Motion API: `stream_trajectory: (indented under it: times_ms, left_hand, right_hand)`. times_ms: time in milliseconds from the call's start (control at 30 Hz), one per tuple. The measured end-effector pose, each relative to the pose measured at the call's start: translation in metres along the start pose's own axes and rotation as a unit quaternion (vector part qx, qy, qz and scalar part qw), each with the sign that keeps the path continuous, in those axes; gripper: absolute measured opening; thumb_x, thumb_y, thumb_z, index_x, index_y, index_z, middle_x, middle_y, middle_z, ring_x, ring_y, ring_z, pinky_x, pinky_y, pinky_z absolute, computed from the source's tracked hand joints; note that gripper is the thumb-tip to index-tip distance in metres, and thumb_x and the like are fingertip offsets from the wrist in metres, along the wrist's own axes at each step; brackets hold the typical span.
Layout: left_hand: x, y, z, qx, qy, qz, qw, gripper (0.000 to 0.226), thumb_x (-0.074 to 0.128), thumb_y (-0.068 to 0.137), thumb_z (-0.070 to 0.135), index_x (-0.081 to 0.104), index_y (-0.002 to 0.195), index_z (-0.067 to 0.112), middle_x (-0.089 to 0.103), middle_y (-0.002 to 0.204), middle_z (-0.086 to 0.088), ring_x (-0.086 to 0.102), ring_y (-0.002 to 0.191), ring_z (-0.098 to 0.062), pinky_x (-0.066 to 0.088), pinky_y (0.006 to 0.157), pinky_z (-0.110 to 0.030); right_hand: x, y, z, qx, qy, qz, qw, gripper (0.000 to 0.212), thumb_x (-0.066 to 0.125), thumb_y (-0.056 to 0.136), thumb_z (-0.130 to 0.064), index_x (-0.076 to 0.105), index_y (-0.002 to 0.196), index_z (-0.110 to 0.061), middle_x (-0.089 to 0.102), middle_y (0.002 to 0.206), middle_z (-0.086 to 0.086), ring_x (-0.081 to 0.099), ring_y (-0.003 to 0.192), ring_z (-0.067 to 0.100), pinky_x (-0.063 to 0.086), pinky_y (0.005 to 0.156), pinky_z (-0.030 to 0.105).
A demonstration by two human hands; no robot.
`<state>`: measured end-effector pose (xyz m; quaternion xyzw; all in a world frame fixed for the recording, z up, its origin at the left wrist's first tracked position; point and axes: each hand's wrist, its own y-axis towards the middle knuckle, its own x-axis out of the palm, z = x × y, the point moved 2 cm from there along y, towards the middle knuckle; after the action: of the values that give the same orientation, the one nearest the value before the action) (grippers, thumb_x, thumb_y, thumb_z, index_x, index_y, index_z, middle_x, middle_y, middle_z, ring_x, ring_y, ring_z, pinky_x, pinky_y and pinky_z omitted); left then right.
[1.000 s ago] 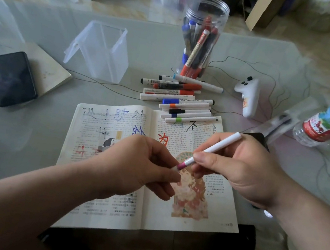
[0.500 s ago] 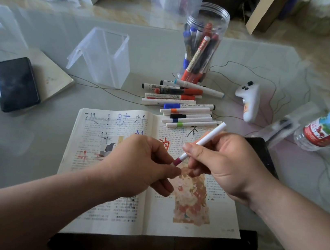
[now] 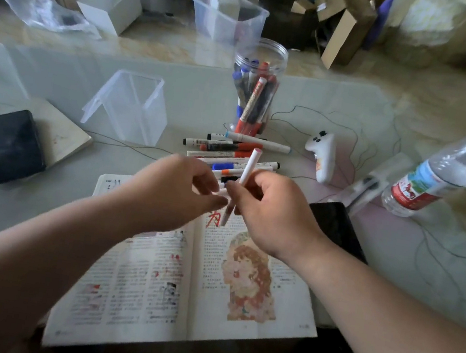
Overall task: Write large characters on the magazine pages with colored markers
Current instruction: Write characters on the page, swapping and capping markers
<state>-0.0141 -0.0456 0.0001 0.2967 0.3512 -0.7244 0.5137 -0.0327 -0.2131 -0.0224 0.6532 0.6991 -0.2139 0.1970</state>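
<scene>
Where magazine (image 3: 209,287) lies, glass table (image 3: 58,83) holds markers (image 3: 238,150).

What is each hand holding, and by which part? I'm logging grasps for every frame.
The right hand pinches a white marker at mid-barrel. The left hand is beside its lower end; whether it holds anything cannot be told.

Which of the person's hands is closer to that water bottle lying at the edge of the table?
Right. The right hand is on the water bottle side of the magazine; the left hand is farther away.
</scene>
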Motion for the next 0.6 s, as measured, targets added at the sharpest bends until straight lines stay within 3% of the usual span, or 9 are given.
stream_trajectory:
  times_ms: [100, 233, 333, 400, 467, 600]
  left_hand:
    - [-0.005, 0.0, 0.008, 0.027, -0.006, 0.046, 0.999, 0.01, 0.076, 0.085, 0.038, 0.072, 0.08, 0.03, 0.069, 0.071, 0.015, 0.063, 0.065, -0.002, 0.045, 0.059, -0.023]
    - [-0.011, -0.009, 0.033, 0.066, -0.033, 0.081, 0.994, 0.013, 0.076, 0.086, 0.029, 0.072, 0.073, 0.029, 0.07, 0.064, 0.014, 0.065, 0.057, -0.005, 0.056, 0.065, -0.031]
    - [-0.014, -0.016, 0.066, 0.107, -0.048, 0.093, 0.989, 0.013, 0.077, 0.085, 0.03, 0.073, 0.073, 0.031, 0.069, 0.064, 0.017, 0.066, 0.059, -0.007, 0.058, 0.068, -0.036]
    - [-0.011, -0.02, 0.103, 0.151, -0.047, 0.094, 0.983, 0.012, 0.076, 0.086, 0.029, 0.073, 0.075, 0.031, 0.069, 0.065, 0.018, 0.064, 0.058, -0.005, 0.058, 0.067, -0.035]
    - [-0.004, -0.027, 0.149, 0.204, -0.045, 0.092, 0.974, 0.015, 0.074, 0.087, 0.028, 0.07, 0.074, 0.033, 0.069, 0.065, 0.016, 0.064, 0.06, -0.002, 0.057, 0.065, -0.03]
    - [0.048, -0.06, 0.258, 0.313, -0.035, 0.025, 0.949, 0.01, 0.071, 0.089, 0.035, 0.068, 0.079, 0.034, 0.066, 0.071, 0.019, 0.062, 0.068, 0.006, 0.046, 0.058, -0.017]
  right_hand:
    - [-0.012, 0.001, -0.008, -0.016, -0.027, 0.015, 0.999, 0.025, 0.061, 0.099, -0.04, 0.071, 0.088, -0.02, 0.068, 0.066, -0.011, 0.063, 0.064, 0.005, 0.051, 0.062, 0.03]
    - [-0.057, -0.017, -0.026, -0.035, -0.079, 0.052, 0.995, 0.028, 0.059, 0.1, -0.031, 0.061, 0.074, -0.019, 0.06, 0.059, -0.004, 0.051, 0.051, 0.007, 0.041, 0.051, 0.027]
    - [-0.106, -0.036, -0.034, -0.011, -0.091, 0.097, 0.991, 0.026, 0.06, 0.097, -0.026, 0.064, 0.076, -0.012, 0.068, 0.066, 0.002, 0.063, 0.06, 0.016, 0.05, 0.056, 0.034]
    - [-0.147, -0.061, -0.036, 0.007, -0.093, 0.142, 0.986, 0.025, 0.058, 0.097, -0.025, 0.065, 0.078, -0.009, 0.069, 0.065, 0.0, 0.065, 0.059, 0.013, 0.053, 0.055, 0.033]
    - [-0.186, -0.096, -0.034, 0.02, -0.13, 0.192, 0.973, 0.026, 0.059, 0.096, -0.027, 0.061, 0.076, -0.011, 0.064, 0.06, 0.0, 0.057, 0.054, 0.011, 0.041, 0.044, 0.022]
    - [-0.255, -0.198, -0.009, 0.084, -0.172, 0.291, 0.937, 0.019, 0.061, 0.094, -0.026, 0.059, 0.079, -0.014, 0.062, 0.066, 0.0, 0.057, 0.059, 0.01, 0.036, 0.045, 0.022]
